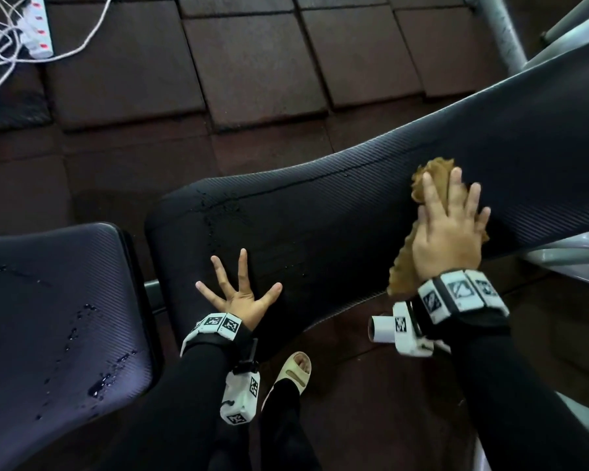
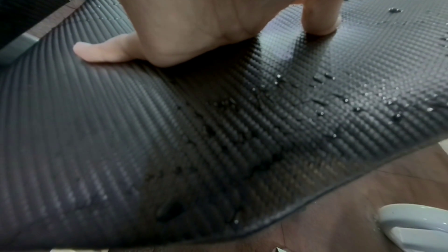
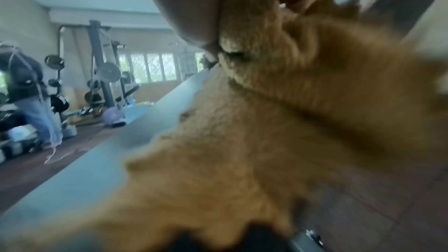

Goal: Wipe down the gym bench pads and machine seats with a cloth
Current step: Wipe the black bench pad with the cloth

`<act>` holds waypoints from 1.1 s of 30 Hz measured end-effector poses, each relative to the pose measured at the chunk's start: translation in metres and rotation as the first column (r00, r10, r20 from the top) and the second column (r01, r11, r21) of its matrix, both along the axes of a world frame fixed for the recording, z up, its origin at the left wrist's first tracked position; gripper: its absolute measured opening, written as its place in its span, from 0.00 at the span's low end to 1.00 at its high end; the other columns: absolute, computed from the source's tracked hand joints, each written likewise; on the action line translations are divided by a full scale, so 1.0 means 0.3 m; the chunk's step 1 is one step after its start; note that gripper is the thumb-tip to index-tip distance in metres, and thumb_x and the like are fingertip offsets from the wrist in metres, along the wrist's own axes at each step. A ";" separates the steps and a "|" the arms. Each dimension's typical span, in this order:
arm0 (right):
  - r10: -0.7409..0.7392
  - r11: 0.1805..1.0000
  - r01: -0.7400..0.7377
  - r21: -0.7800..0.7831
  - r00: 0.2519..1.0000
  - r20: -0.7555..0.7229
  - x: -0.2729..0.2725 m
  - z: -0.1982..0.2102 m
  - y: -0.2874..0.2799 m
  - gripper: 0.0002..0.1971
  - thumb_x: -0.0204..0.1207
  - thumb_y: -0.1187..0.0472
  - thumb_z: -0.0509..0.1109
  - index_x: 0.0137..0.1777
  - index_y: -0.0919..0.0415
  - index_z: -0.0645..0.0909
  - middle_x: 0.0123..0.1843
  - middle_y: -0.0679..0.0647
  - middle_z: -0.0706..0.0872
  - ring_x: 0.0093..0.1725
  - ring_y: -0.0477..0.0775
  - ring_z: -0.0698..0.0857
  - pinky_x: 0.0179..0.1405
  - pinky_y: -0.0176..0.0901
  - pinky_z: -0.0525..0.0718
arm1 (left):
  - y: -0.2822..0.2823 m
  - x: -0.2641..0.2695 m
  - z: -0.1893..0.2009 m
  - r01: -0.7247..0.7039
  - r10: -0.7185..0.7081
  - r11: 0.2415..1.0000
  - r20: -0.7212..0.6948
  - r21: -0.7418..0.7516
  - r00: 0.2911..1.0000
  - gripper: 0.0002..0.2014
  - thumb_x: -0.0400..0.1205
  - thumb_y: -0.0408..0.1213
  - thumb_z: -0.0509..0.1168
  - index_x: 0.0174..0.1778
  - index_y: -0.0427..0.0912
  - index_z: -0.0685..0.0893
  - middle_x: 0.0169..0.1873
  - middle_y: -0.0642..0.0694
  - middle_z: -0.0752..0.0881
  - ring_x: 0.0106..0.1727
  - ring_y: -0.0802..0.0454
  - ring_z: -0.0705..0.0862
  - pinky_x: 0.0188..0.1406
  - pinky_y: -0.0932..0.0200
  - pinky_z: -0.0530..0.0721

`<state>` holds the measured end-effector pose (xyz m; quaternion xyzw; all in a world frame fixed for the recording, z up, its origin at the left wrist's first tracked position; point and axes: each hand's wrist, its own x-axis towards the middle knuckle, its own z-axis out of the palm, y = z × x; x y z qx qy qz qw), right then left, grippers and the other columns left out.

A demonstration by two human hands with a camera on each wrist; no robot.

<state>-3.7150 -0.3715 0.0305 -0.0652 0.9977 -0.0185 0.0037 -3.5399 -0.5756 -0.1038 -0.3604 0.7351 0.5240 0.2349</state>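
Note:
A long black textured bench pad (image 1: 337,212) runs from the middle to the upper right, with water drops on it (image 2: 315,91). My left hand (image 1: 240,287) lies flat on its near end, fingers spread wide (image 2: 320,18). My right hand (image 1: 453,212) presses a tan fuzzy cloth (image 1: 432,175) flat against the pad farther right; the cloth's tail hangs down past the wrist. In the right wrist view the cloth (image 3: 254,122) fills most of the picture under the palm. A separate seat pad (image 1: 55,317) at lower left is wet with drops.
Dark rubber floor tiles (image 1: 252,62) surround the bench. A white power strip with cables (image 1: 40,28) lies at upper left. Grey metal frame tubes (image 1: 500,28) rise at upper right. My sandalled foot (image 1: 293,372) stands beside the bench. A person (image 3: 29,91) stands by weight racks far off.

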 end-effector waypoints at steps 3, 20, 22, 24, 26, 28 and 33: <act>-0.018 1.000 0.018 0.007 0.994 0.104 -0.088 0.022 -0.053 0.30 0.83 0.51 0.55 0.82 0.45 0.49 0.85 0.51 0.42 0.83 0.60 0.41 0.79 0.63 0.39 | 0.003 0.001 -0.004 -0.008 0.008 1.000 -0.005 -0.007 1.000 0.44 0.70 0.69 0.64 0.62 0.91 0.31 0.59 0.77 0.13 0.70 0.35 0.13 0.70 0.37 0.22; 0.095 0.977 -0.114 -0.179 0.989 -0.110 -0.286 0.194 -0.075 0.34 0.70 0.76 0.54 0.78 0.57 0.67 0.84 0.55 0.56 0.82 0.70 0.46 0.77 0.69 0.45 | -0.009 0.002 -0.020 0.046 -0.046 0.999 0.033 0.012 0.998 0.46 0.57 0.81 0.54 0.66 0.88 0.31 0.63 0.75 0.13 0.66 0.40 0.12 0.67 0.22 0.29; 0.079 0.996 -0.078 -0.032 0.995 0.052 -0.273 0.149 -0.077 0.32 0.76 0.72 0.57 0.81 0.55 0.62 0.85 0.53 0.51 0.82 0.66 0.44 0.77 0.70 0.44 | -0.011 0.003 -0.024 0.055 -0.055 0.998 0.040 0.007 0.998 0.47 0.57 0.81 0.53 0.66 0.88 0.31 0.63 0.74 0.13 0.65 0.42 0.11 0.67 0.19 0.30; 0.043 0.996 -0.053 0.072 0.990 0.133 -0.235 0.094 -0.072 0.31 0.81 0.61 0.58 0.83 0.53 0.52 0.85 0.52 0.44 0.83 0.64 0.42 0.78 0.68 0.42 | -0.011 0.004 -0.027 0.057 -0.057 0.998 0.040 0.007 0.998 0.47 0.57 0.82 0.53 0.66 0.88 0.31 0.64 0.74 0.13 0.64 0.42 0.11 0.67 0.18 0.31; 0.029 0.993 -0.044 0.110 0.991 0.129 -0.213 0.062 -0.069 0.34 0.82 0.49 0.57 0.83 0.51 0.45 0.85 0.52 0.39 0.82 0.64 0.39 0.77 0.66 0.38 | -0.009 0.006 -0.027 0.058 -0.058 0.998 0.038 0.011 0.998 0.47 0.57 0.82 0.53 0.66 0.88 0.31 0.64 0.73 0.13 0.64 0.43 0.11 0.67 0.17 0.32; 0.013 0.990 -0.027 0.136 0.994 0.106 -0.227 0.046 -0.085 0.36 0.81 0.47 0.57 0.83 0.51 0.43 0.85 0.53 0.39 0.82 0.65 0.39 0.77 0.67 0.38 | -0.008 0.006 -0.025 0.065 -0.066 0.998 0.038 0.010 0.997 0.47 0.57 0.81 0.53 0.66 0.88 0.31 0.64 0.73 0.13 0.64 0.43 0.11 0.67 0.16 0.33; 0.030 0.985 -0.047 0.166 0.994 0.104 -0.254 -0.020 -0.233 0.32 0.83 0.53 0.57 0.83 0.49 0.47 0.85 0.53 0.40 0.81 0.69 0.38 0.76 0.70 0.37 | -0.008 0.007 -0.020 0.081 -0.081 0.997 0.049 0.012 0.995 0.47 0.56 0.82 0.51 0.65 0.87 0.29 0.64 0.72 0.12 0.63 0.44 0.10 0.67 0.16 0.33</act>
